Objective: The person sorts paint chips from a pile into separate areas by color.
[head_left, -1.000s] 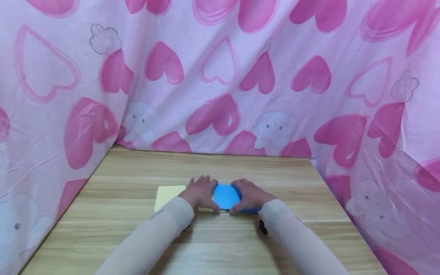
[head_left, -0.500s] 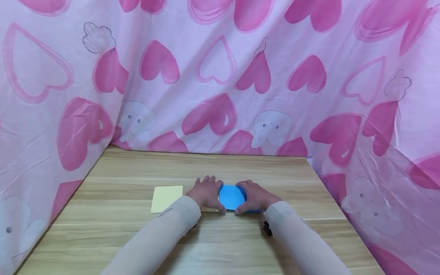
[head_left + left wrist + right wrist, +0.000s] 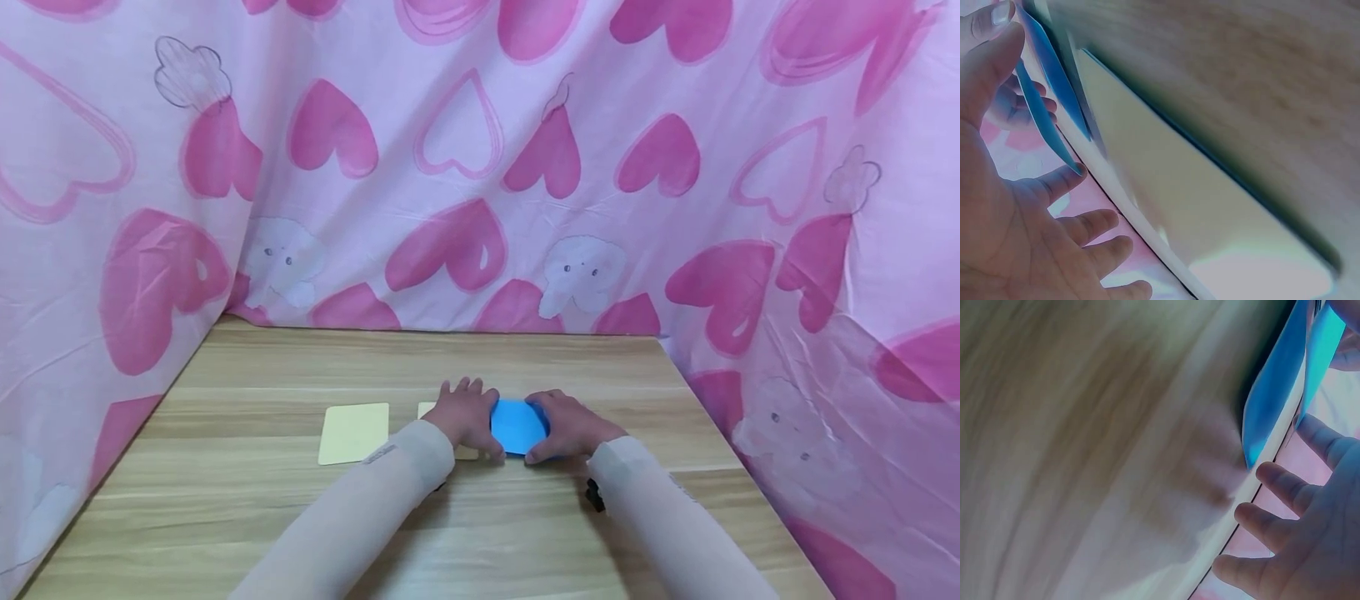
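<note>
Both hands hold a blue square card from its two sides, above the table. My left hand pinches its left edge between thumb and index finger, the other fingers spread. The right hand grips the opposite edge the same way. A second blue card lies lower, under the held one, in the right wrist view. Below my left palm is a pale yellow card, mostly hidden by that hand in the head view. Another pale yellow card lies flat farther left.
The wood-grain table carries the cards. A pink curtain printed with hearts hangs behind it and along both sides. Dark straps or devices show at the wrists.
Both hands have moved right with the blue card, relative to the yellow cards. More of the yellow card under my left hand now shows. The head view has turned slightly.
</note>
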Demonstrator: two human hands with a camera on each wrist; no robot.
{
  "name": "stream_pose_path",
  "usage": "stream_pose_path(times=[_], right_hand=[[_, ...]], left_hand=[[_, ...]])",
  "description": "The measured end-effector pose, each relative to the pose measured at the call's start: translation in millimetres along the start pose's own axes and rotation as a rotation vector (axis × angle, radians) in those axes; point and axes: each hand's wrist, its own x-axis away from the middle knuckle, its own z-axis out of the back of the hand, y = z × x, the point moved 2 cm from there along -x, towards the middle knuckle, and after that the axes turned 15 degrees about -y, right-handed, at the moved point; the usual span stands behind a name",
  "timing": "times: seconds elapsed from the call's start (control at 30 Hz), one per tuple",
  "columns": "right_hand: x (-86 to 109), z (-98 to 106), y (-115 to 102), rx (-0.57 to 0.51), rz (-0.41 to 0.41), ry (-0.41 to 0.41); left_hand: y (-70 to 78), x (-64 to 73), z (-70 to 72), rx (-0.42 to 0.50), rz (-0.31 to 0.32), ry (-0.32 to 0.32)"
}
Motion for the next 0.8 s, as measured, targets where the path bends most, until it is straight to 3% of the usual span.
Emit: stream_pose_path(times=[0.33,0.8], right_hand=[[3.9,1,16,-0.008,-0.037,0.001],[-0.3,5,18,0.014,-0.062,-0.028]], left_hand=[[13.5,-13.3,-2.6,-0.014,-0.016,-0.003],[20.4,-12.5,-7.9,-0.072,0.015,0.028]])
